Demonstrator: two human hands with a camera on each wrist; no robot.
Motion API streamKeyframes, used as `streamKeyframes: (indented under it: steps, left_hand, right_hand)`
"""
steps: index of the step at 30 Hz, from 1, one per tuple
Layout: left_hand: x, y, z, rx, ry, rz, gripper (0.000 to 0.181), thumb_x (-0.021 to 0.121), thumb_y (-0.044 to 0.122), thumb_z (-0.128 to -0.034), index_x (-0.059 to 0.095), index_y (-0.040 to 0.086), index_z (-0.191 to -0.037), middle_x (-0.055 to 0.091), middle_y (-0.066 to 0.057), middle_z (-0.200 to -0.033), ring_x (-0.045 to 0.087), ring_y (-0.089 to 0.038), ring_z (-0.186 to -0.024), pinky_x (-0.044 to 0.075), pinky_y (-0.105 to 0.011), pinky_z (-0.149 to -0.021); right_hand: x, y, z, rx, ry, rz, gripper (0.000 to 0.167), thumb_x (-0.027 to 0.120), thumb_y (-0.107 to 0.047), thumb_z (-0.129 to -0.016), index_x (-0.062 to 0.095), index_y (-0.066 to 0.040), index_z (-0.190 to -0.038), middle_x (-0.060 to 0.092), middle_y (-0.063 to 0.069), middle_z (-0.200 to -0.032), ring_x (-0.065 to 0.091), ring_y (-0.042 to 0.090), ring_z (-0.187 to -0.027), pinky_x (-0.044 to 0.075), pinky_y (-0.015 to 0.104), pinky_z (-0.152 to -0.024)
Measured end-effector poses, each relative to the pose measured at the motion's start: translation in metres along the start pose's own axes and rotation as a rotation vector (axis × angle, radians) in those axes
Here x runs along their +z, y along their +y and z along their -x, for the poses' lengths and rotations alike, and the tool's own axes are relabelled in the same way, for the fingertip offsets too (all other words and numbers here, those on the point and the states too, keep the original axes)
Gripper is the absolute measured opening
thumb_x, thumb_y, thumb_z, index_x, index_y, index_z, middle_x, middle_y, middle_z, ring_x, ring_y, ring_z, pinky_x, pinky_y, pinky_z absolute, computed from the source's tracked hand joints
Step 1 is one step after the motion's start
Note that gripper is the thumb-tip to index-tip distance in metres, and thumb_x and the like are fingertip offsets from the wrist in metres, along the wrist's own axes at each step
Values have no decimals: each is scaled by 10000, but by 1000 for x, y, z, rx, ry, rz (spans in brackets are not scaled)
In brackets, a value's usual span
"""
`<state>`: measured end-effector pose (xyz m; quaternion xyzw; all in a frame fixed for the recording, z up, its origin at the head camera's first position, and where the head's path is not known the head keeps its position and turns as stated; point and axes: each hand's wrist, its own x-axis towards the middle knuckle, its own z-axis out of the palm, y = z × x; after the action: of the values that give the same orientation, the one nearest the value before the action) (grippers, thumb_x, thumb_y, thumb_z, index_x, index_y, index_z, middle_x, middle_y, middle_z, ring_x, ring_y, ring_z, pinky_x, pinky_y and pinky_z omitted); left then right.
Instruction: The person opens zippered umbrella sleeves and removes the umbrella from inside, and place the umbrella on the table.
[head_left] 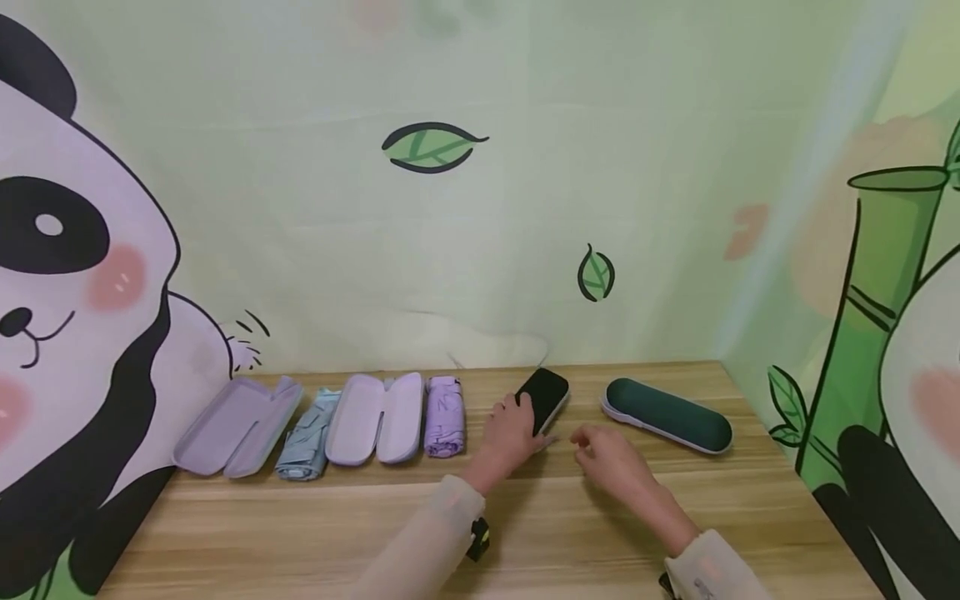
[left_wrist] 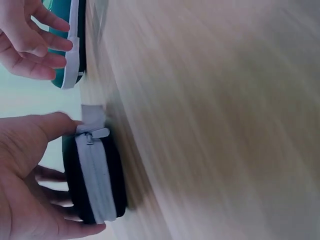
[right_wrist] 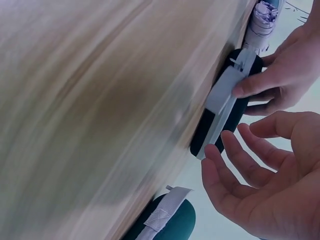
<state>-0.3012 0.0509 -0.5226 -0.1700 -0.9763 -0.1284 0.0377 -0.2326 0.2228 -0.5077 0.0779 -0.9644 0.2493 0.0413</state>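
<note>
My left hand (head_left: 510,433) grips a black zip case (head_left: 546,392) at the back middle of the table. In the left wrist view, the thumb lies by a fabric tab (left_wrist: 93,116) at the case's end, and the fingers reach round its far side. The grey zipper (left_wrist: 96,175) runs along the edge and looks shut. My right hand (head_left: 611,458) hovers just right of that case, fingers loosely bent and holding nothing, as the right wrist view shows. A dark green zip case (head_left: 667,412) with a pale edge lies beyond it, apart from both hands.
Left of the black case lie a rolled purple umbrella (head_left: 446,417), an open pale lavender case (head_left: 358,421), a folded blue umbrella (head_left: 309,437) and another open lavender case (head_left: 221,425). A printed cloth wall (head_left: 510,250) rises behind the wooden table (head_left: 555,542).
</note>
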Motion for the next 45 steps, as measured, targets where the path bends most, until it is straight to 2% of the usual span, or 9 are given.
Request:
streamKeyframes:
  steps: [3, 9, 14, 24, 29, 34, 36, 41, 45]
  left_hand:
    - [-5, -5, 3, 42, -20, -42, 711, 813, 499, -833, 524, 49, -1302, 589, -187, -1248, 586, -372, -1156, 495, -533, -975]
    - [-9, -14, 4, 128, -88, -147, 760, 807, 542, -822, 485, 146, -1387, 532, -142, -1418, 514, -367, -1294, 414, -554, -1074]
    - [-11, -17, 4, 190, -147, -214, 734, 818, 464, -839, 459, 219, -1431, 495, -79, -1475, 490, -336, -1328, 403, -509, -1094]
    - [-19, -23, 7, 313, -222, -255, 880, 891, 281, -796, 410, 281, -1534, 439, -10, -1564, 413, -292, -1430, 365, -471, -1153]
    - [-21, -28, 8, 416, -215, -292, 833, 862, 179, -830, 413, 272, -1526, 441, 14, -1564, 394, -256, -1451, 348, -429, -1171]
    - [-22, -37, 7, 570, -159, -312, 731, 796, 47, -871, 449, 235, -1486, 450, 28, -1560, 400, -247, -1459, 330, -413, -1187]
    - [-21, -40, 6, 606, -142, -304, 711, 783, 12, -871, 458, 219, -1469, 461, 17, -1553, 409, -255, -1454, 340, -419, -1181]
    - [-18, -44, 5, 606, -157, -262, 696, 752, -34, -879, 465, 207, -1466, 471, 12, -1550, 401, -256, -1461, 335, -420, -1184]
    - [-16, -46, 4, 613, -151, -236, 702, 740, -61, -874, 472, 196, -1470, 486, 11, -1541, 405, -252, -1459, 325, -418, -1190]
  right_hand:
    - [-1, -1, -2, 13, 6, -4, 188, 674, -41, -910, 720, -24, -1091, 728, 114, -1069, 680, 281, -997, 551, 467, -846]
    - [-4, -3, -3, 27, 15, 25, 193, 672, -55, -919, 718, -1, -1098, 728, 131, -1068, 676, 262, -953, 554, 468, -831]
    - [-5, -3, -3, 29, 11, 41, 218, 660, -56, -921, 723, 25, -1113, 725, 159, -1094, 675, 265, -961, 553, 471, -842]
    - [-11, 2, -5, 15, 28, 22, 174, 661, -26, -909, 741, 16, -1058, 707, 169, -1111, 631, 234, -903, 542, 414, -795]
    - [-14, 3, -6, 1, 34, 32, 171, 676, -33, -902, 742, -1, -1057, 717, 136, -1050, 601, 208, -823, 531, 403, -740]
    - [-12, -1, -8, 13, 28, 40, 164, 674, -56, -922, 738, -14, -1066, 717, 130, -1050, 645, 231, -884, 551, 439, -773]
    - [-11, -2, -9, 16, 27, 44, 176, 638, -57, -945, 732, -1, -1082, 721, 140, -1064, 662, 252, -918, 554, 456, -801]
    - [-7, -2, -8, 3, 19, 62, 239, 507, -57, -1008, 694, 35, -1124, 710, 172, -1107, 674, 315, -1023, 540, 487, -888]
    - [-4, -2, -8, -28, 27, 64, 241, 478, -43, -1019, 673, 50, -1127, 688, 194, -1116, 663, 346, -1057, 531, 497, -907]
